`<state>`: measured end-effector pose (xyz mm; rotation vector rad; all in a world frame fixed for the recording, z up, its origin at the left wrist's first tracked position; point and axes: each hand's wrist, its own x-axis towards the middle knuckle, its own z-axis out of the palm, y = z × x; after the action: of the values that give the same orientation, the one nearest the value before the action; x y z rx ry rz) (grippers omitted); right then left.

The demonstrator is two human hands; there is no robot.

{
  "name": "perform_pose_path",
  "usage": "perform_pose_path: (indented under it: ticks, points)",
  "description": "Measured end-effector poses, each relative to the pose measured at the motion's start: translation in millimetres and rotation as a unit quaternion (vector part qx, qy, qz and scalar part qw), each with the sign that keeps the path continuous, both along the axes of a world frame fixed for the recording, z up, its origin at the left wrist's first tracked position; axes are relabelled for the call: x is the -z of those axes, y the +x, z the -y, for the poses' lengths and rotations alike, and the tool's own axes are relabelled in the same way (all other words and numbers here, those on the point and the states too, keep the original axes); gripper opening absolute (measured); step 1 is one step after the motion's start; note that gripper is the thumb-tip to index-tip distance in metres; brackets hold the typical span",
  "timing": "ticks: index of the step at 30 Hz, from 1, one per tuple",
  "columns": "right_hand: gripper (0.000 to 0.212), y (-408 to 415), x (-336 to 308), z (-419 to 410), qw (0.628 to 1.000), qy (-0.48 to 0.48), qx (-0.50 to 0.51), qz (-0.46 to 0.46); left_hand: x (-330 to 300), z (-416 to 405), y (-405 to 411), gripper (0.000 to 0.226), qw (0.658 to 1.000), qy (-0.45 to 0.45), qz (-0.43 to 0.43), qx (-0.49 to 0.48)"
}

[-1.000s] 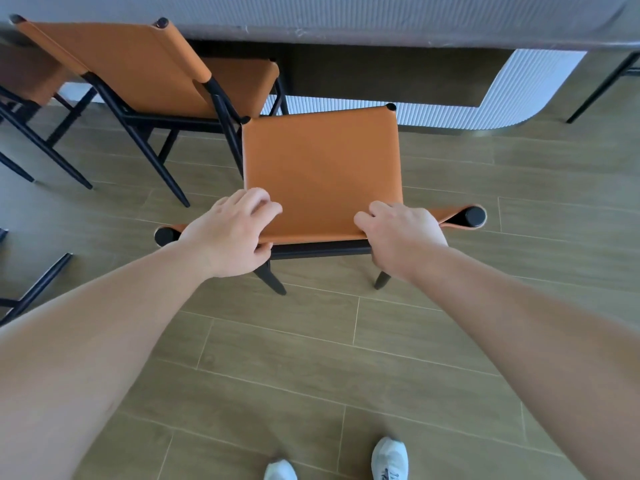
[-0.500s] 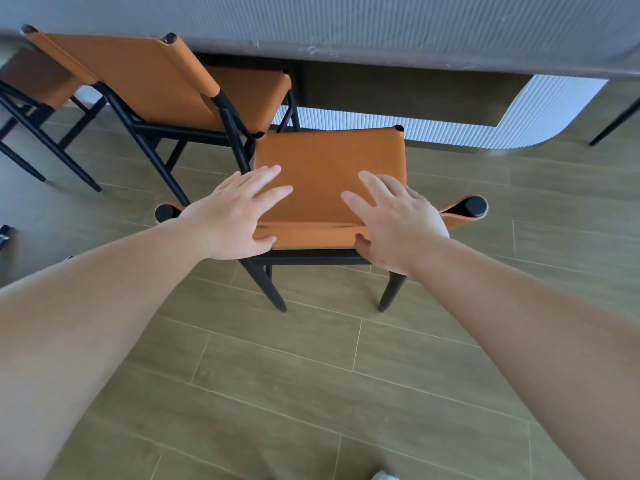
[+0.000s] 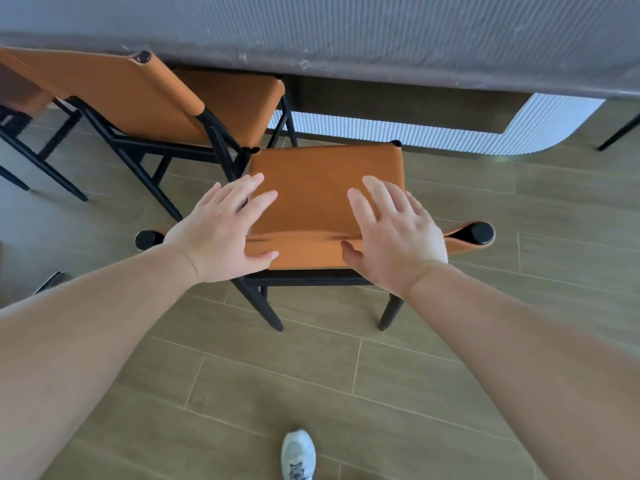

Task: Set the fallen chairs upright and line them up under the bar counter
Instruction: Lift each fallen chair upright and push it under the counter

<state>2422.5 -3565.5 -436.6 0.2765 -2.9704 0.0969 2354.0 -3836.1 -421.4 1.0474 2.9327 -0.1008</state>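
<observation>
— Under our hands, what differs from a moment ago?
— We gripped the backrest then; now our left hand [image 3: 225, 233] and right hand [image 3: 394, 233] lie spread flat over it, fingers straight, grasping nothing.
— Around us?
— A second orange chair [image 3: 145, 98] stands just left, tucked beneath the grey ribbed bench [image 3: 381, 39]; our white shoe [image 3: 298, 453] is on the wood-plank floor [image 3: 346, 393].
— And the orange leather chair with black metal legs [image 3: 325, 188]?
— Upright, seat facing the bench, backrest nearest us, running left to right.

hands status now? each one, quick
Left hand: open, fingers straight, over the orange chair backrest.
Right hand: open, fingers spread, over the same backrest.
</observation>
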Motion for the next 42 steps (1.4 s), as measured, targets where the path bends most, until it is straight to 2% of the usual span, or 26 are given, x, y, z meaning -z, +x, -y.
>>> perform_pose_path:
  ticks: [9,13,18,22,25,32,36,42]
  points:
    - [0.074,-5.0,-10.6,4.4,0.999,-0.001,0.031,0.018,-2.3,-0.9,-5.6,0.081,1.0,-0.004,0.013,0.005]
    - [0.076,4.8,-16.1,1.7,0.998,0.05,0.011,0.034,-6.1,-1.8,-3.1,0.073,0.999,-0.026,-0.016,0.016]
    - [0.076,13.3,-28.7,-27.9,0.992,0.113,0.038,0.044,-8.8,20.4,2.2,0.082,0.995,-0.056,-0.079,-0.015]
    - [0.079,9.2,-38.6,-49.2,0.985,0.152,0.051,0.07,-11.6,33.9,-3.6,0.086,0.993,-0.066,-0.097,0.013]
    - [0.08,0.4,-42.3,-54.9,0.979,0.185,0.023,0.088,-16.5,30.3,-10.4,0.085,0.991,-0.092,-0.098,0.025]
    - [0.076,-40.3,-55.3,-59.0,0.982,0.164,0.031,0.082,-40.1,27.2,-60.6,0.098,0.983,-0.131,-0.13,0.011]
    - [0.076,-75.1,-69.2,-60.2,0.986,0.14,0.05,0.071,-59.6,25.9,-98.2,0.101,0.98,-0.124,-0.155,0.021]
    - [0.079,-107.4,-80.1,-56.6,0.984,0.153,0.054,0.074,-74.7,28.1,-139.0,0.102,0.977,-0.12,-0.171,0.039]
